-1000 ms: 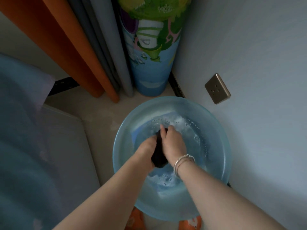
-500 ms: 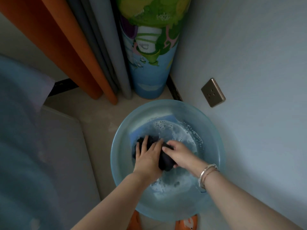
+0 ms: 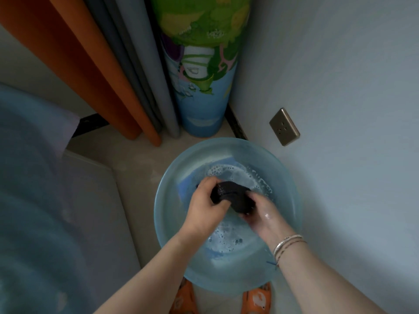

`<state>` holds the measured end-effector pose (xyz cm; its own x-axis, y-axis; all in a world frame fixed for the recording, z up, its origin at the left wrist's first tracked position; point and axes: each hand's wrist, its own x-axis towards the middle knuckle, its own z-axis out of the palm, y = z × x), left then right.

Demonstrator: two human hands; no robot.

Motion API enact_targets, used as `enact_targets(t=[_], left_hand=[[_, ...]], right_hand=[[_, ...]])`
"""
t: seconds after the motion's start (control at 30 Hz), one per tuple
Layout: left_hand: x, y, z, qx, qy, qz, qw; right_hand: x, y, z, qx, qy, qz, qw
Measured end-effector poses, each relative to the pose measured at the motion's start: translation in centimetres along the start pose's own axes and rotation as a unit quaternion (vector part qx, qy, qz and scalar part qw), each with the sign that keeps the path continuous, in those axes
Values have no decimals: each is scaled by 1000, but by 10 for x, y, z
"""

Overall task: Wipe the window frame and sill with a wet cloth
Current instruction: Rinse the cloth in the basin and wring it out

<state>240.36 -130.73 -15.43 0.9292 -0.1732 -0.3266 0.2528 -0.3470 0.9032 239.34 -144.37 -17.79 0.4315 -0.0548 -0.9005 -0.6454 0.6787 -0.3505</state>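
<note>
A dark wet cloth (image 3: 231, 196) is bunched up just above soapy water in a pale blue plastic basin (image 3: 172, 214) on the floor. My left hand (image 3: 205, 203) grips its left end, fingers curled round it. My right hand (image 3: 260, 214), wet and with bracelets at the wrist, grips the right end from below. The cloth is twisted between both hands. No window frame or sill is in view.
An orange curtain (image 3: 90, 71) and grey curtains (image 3: 140, 64) hang at the back. A rolled colourful mat (image 3: 199, 71) stands in the corner. A wall socket (image 3: 284, 126) is on the right wall. A bed edge (image 3: 68, 211) lies left. Orange slippers (image 3: 256, 299) show below the basin.
Both hands have shifted from pressing the cloth together in the water to holding it at either end, lifted slightly and twisted. The view has tilted a little.
</note>
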Motion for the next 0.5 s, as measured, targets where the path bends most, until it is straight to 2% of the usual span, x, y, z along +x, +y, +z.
enact_targets(t=[0.1, 0.2, 0.3, 0.4, 0.5], left_hand=[[-11, 9, 3, -60, -4, -26, 998], [-15, 12, 4, -118, -1, -50, 992], [-16, 11, 2, -163, -17, -64, 984], [-15, 2, -4, -93, -26, -45, 994], [-7, -8, -12, 40, -26, -2, 999]], right_hand=[[0, 10, 12, 29, -18, 53, 998], [-3, 17, 16, 115, -85, 189, 972], [-2, 17, 14, 96, -140, 228, 959], [3, 17, 13, 23, -171, 223, 959], [9, 16, 11, -98, -162, 167, 968]])
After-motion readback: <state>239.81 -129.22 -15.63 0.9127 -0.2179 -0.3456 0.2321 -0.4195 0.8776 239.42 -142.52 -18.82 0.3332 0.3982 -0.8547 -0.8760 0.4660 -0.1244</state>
